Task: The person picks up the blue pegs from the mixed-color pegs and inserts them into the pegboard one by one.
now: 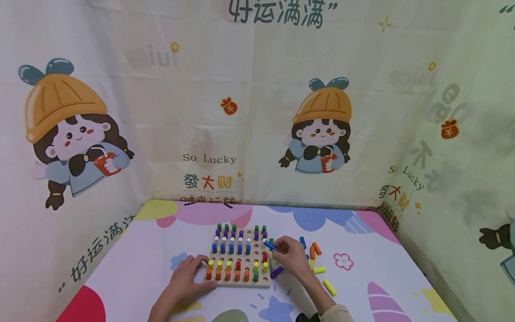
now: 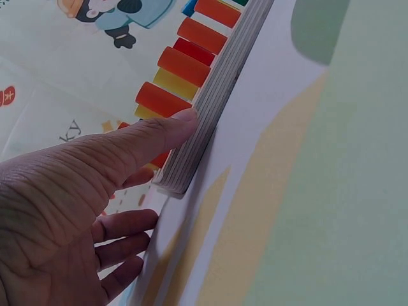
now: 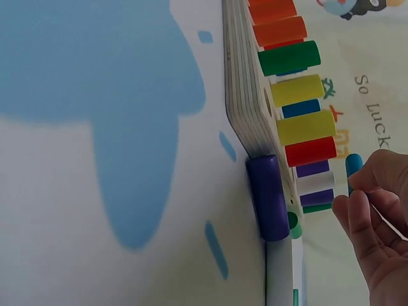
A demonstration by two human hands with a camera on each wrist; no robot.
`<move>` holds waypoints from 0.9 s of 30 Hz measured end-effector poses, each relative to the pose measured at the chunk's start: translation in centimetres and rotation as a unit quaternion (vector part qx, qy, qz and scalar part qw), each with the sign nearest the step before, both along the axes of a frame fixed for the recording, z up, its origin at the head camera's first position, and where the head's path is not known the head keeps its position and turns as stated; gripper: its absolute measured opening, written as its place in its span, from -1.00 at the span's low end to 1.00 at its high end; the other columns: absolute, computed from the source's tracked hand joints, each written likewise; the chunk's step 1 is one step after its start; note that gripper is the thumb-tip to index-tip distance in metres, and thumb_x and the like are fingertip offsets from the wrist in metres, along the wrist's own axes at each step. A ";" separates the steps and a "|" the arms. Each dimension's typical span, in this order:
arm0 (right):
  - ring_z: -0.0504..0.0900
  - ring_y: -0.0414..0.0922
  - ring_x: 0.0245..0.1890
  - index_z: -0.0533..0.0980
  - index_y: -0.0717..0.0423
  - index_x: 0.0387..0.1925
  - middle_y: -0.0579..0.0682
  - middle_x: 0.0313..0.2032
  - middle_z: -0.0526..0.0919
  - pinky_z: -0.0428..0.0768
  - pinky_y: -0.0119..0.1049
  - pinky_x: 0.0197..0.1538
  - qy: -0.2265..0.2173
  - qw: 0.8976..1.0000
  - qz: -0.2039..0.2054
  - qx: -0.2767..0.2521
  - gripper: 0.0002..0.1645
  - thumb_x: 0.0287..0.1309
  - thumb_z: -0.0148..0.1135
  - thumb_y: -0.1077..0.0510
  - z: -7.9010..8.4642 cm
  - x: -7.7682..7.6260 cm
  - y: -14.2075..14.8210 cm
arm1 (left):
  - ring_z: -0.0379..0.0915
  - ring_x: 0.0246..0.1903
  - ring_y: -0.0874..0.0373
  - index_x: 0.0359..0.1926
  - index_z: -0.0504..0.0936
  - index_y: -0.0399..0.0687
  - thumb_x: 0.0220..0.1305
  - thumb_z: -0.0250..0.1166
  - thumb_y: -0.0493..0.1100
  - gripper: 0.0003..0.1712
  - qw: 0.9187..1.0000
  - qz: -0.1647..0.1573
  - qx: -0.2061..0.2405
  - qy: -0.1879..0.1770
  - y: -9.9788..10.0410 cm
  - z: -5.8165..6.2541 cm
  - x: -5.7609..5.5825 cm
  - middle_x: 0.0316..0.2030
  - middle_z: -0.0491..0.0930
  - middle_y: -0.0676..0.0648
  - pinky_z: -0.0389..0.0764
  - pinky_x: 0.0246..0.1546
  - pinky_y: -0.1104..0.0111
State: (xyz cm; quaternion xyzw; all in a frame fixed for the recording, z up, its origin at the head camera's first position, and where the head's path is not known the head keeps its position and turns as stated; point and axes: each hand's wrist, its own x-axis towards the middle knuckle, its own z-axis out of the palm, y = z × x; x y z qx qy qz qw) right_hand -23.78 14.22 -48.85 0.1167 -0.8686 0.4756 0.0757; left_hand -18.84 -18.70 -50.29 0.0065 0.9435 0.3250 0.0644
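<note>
Head: hands (image 1: pixel 290 256) with pegboard (image 1: pixel 251 258), blue peg (image 1: pixel 270 245)

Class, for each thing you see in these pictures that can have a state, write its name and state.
Pegboard: partly filled
Front-row orange pegs: upright in holes
Front right hole: empty
Blue peg: pinched, in no hole
Purple peg: lying beside the pegboard
Nearest loose yellow peg: lying down
Left hand: holding the pegboard's corner
Right hand: pinching the blue peg

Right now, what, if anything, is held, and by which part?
The right hand pinches a blue peg by one end; the left hand holds the pegboard by its near-left corner.
</note>
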 end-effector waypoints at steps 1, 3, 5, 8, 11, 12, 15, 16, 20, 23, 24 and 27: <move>0.64 -0.17 -0.32 0.62 0.14 -0.23 -0.04 -0.32 0.67 0.64 -0.42 -0.19 0.004 1.000 0.003 0.000 -0.81 0.10 0.44 0.32 0.1 0.0 -0.1 | 0.28 0.01 -0.09 0.15 0.55 0.10 -0.09 0.60 0.28 -0.18 1.000 0.000 0.001 0.000 0.0 0.0 0.0 -0.04 0.46 -0.08 0.46 0.09 -0.20; 0.64 -0.17 -0.32 0.62 0.14 -0.22 -0.04 -0.31 0.67 0.63 -0.43 -0.18 0.010 1.000 0.009 0.000 -0.81 0.11 0.43 0.32 0.2 0.1 -0.2 | 0.28 0.01 -0.09 0.16 0.55 0.10 -0.09 0.60 0.28 -0.19 1.000 -0.001 0.002 0.000 0.0 0.1 0.0 -0.04 0.46 -0.08 0.46 0.09 -0.20; 0.63 -0.17 -0.30 0.63 0.14 -0.21 -0.04 -0.29 0.67 0.63 -0.43 -0.16 0.010 1.000 0.014 0.001 -0.81 0.12 0.43 0.31 0.3 0.1 -0.4 | 0.28 0.01 -0.08 0.15 0.54 0.11 -0.09 0.60 0.28 -0.19 1.000 -0.002 0.002 0.002 0.0 0.1 0.0 -0.03 0.47 -0.07 0.46 0.09 -0.19; 0.62 -0.17 -0.29 0.63 0.14 -0.18 -0.05 -0.27 0.67 0.63 -0.43 -0.14 0.004 1.000 0.018 0.005 -0.82 0.16 0.41 0.30 0.3 0.0 -0.7 | 0.28 0.00 -0.07 0.15 0.55 0.11 -0.08 0.60 0.28 -0.20 1.000 -0.003 0.000 0.005 0.0 0.1 0.0 -0.04 0.47 -0.07 0.46 0.08 -0.17; 0.62 -0.17 -0.27 0.65 0.14 -0.18 -0.05 -0.25 0.67 0.64 -0.41 -0.13 0.004 1.000 0.023 0.011 -0.85 0.20 0.40 0.29 0.3 0.0 -1.0 | 0.28 -0.01 -0.07 0.15 0.55 0.11 -0.08 0.60 0.28 -0.20 1.000 -0.004 -0.003 0.006 -0.1 0.0 0.0 -0.04 0.46 -0.07 0.46 0.07 -0.16; 0.63 -0.17 -0.27 0.65 0.15 -0.18 -0.04 -0.25 0.68 0.65 -0.39 -0.13 0.008 1.000 0.026 0.014 -0.85 0.20 0.40 0.30 0.3 0.0 -1.1 | 0.28 -0.01 -0.06 0.15 0.55 0.11 -0.08 0.60 0.28 -0.20 1.000 -0.003 -0.002 0.006 -0.1 0.0 0.0 -0.04 0.46 -0.07 0.46 0.07 -0.16; 0.63 -0.18 -0.27 0.66 0.17 -0.19 -0.04 -0.24 0.68 0.66 -0.37 -0.13 0.017 0.999 0.033 0.022 -0.87 0.21 0.39 0.30 0.3 0.0 -1.4 | 0.28 -0.02 -0.06 0.14 0.55 0.11 -0.09 0.61 0.28 -0.20 1.000 -0.002 -0.001 0.004 -0.1 -0.1 0.0 -0.05 0.46 -0.07 0.47 0.06 -0.15; 0.63 -0.19 -0.28 0.66 0.17 -0.19 -0.04 -0.25 0.68 0.66 -0.36 -0.13 0.021 0.999 0.035 0.026 -0.87 0.21 0.39 0.30 0.3 0.0 -1.4 | 0.28 -0.02 -0.06 0.14 0.55 0.11 -0.09 0.61 0.28 -0.21 1.000 -0.001 -0.001 0.003 -0.1 -0.1 0.0 -0.05 0.46 -0.07 0.48 0.06 -0.15; 0.64 -0.21 -0.29 0.66 0.19 -0.17 -0.07 -0.26 0.68 0.66 -0.38 -0.15 0.026 0.998 0.039 0.044 -0.86 0.22 0.38 0.30 0.5 -0.2 -1.8 | 0.28 -0.02 -0.06 0.14 0.55 0.12 -0.09 0.60 0.29 -0.21 1.000 -0.003 -0.003 0.006 -0.1 -0.2 -0.1 -0.05 0.47 -0.06 0.48 0.05 -0.15; 0.65 -0.20 -0.29 0.66 0.20 -0.17 -0.08 -0.27 0.68 0.65 -0.36 -0.16 0.032 0.997 0.042 0.057 -0.86 0.22 0.37 0.30 0.6 -0.3 -2.1 | 0.29 -0.01 -0.07 0.14 0.55 0.13 -0.09 0.60 0.30 -0.20 1.000 -0.004 -0.006 0.008 -0.1 -0.2 -0.1 -0.05 0.47 -0.06 0.47 0.06 -0.16; 0.64 -0.20 -0.29 0.66 0.19 -0.17 -0.08 -0.27 0.68 0.65 -0.35 -0.17 0.031 0.997 0.040 0.060 -0.86 0.21 0.37 0.30 0.6 -0.3 -2.1 | 0.29 -0.01 -0.06 0.14 0.55 0.13 -0.09 0.60 0.30 -0.20 1.000 -0.004 -0.006 0.008 -0.1 -0.2 -0.1 -0.05 0.47 -0.06 0.47 0.06 -0.16; 0.64 -0.18 -0.29 0.66 0.18 -0.18 -0.08 -0.28 0.67 0.67 -0.31 -0.15 0.025 0.997 0.039 0.066 -0.87 0.21 0.38 0.30 0.7 -0.5 -2.4 | 0.29 0.00 -0.07 0.15 0.54 0.14 -0.09 0.60 0.30 -0.20 1.000 -0.004 -0.007 0.007 -0.1 -0.2 -0.1 -0.04 0.47 -0.06 0.46 0.07 -0.17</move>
